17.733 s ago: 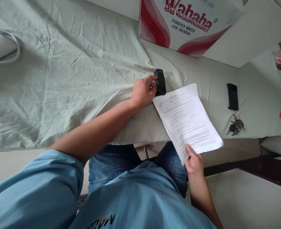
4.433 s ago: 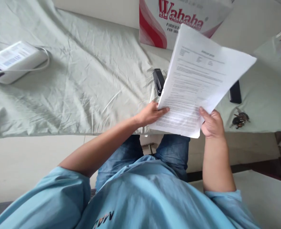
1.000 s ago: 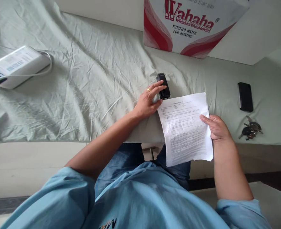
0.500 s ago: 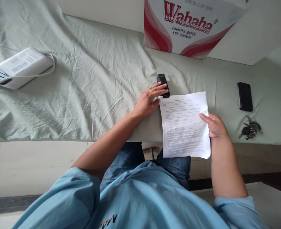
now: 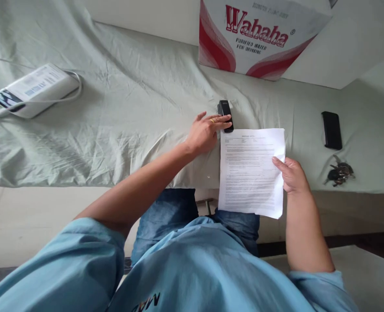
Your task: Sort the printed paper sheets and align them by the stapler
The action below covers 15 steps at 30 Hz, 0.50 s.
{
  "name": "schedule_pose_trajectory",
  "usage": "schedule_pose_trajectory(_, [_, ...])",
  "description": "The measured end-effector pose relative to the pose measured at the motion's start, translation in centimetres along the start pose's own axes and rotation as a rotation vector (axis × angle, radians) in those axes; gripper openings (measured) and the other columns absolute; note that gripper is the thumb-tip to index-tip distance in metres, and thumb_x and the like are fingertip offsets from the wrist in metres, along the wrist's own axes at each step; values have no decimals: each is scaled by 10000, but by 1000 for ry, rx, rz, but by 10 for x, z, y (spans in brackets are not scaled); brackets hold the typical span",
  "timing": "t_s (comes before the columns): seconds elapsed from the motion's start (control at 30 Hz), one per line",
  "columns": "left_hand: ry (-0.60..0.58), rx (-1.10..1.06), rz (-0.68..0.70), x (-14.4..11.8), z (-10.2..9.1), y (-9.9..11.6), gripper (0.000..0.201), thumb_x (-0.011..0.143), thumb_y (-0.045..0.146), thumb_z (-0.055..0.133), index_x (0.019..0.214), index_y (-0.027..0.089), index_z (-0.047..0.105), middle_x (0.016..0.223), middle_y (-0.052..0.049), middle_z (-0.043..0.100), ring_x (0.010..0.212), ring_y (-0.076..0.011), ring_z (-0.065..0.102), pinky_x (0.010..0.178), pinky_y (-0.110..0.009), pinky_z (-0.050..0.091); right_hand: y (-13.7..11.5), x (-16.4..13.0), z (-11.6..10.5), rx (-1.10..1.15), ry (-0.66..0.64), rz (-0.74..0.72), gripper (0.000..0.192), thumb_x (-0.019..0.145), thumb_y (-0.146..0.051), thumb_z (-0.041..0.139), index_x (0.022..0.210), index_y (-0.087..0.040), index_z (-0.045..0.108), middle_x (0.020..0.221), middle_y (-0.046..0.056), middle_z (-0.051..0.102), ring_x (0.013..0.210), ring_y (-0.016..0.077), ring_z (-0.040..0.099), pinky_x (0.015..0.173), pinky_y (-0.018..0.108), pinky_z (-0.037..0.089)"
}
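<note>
A black stapler (image 5: 224, 107) lies on the cloth with its near end at the top left corner of a printed sheet of paper (image 5: 248, 182). My left hand (image 5: 205, 133) rests from the left with stretched fingertips on top of the stapler. Its fingers are apart, and the thumb is mostly hidden. My right hand (image 5: 292, 173) pinches the paper's right edge, thumb on top and the other fingers underneath. The lower part of the sheet sticks out past the table edge, over my lap. Whether the paper's corner lies inside the stapler I cannot tell.
A pale green cloth (image 5: 139, 99) covers the table. Behind stands a red and white water carton (image 5: 260, 43). At the right lie a black phone (image 5: 331, 130) and a bunch of keys (image 5: 340, 173). A white box (image 5: 35, 91) with a cable is at the left.
My left hand has shifted, its fingers now more spread, with one lifted off to the left. The sheet has straightened slightly in my right hand. The camera view has moved a little.
</note>
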<state>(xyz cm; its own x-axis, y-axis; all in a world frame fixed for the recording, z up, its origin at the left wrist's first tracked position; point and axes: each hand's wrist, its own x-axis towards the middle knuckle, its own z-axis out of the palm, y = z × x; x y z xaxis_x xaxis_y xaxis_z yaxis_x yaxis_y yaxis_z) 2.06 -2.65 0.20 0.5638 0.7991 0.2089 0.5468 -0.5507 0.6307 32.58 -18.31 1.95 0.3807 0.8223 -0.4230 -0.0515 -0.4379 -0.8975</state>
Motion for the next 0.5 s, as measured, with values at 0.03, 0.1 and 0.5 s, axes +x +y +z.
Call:
schedule_pose_trajectory(0.03, [23,-10,14,5,0,-5,648,875,37,460,1378,278,789,1583,-33,680,1499,-249,625,1358,-608,288,4,-6,-3,-3,8,-8,527,630,-580,1013,977,-223,840,948,78,880,1115,377,828,1016,526,658])
schedule_pose_trajectory(0.1, [48,-43,50,19,-2,-17,571,896,76,482,1306,280,823,1510,-15,740,1473,-254,648,1351,-584,335,12,-18,-11,-6,32,-16,511,658,-575,1001,985,-219,837,944,85,879,1112,370,830,1016,522,657])
schedule_pose_trajectory(0.5, [46,-3,62,57,2,-38,541,931,173,619,1452,276,719,1713,-50,555,1628,-339,456,1330,-583,411,24,-40,-22,91,127,44,521,642,-552,1017,1010,-224,849,990,87,885,1017,353,850,1000,529,668])
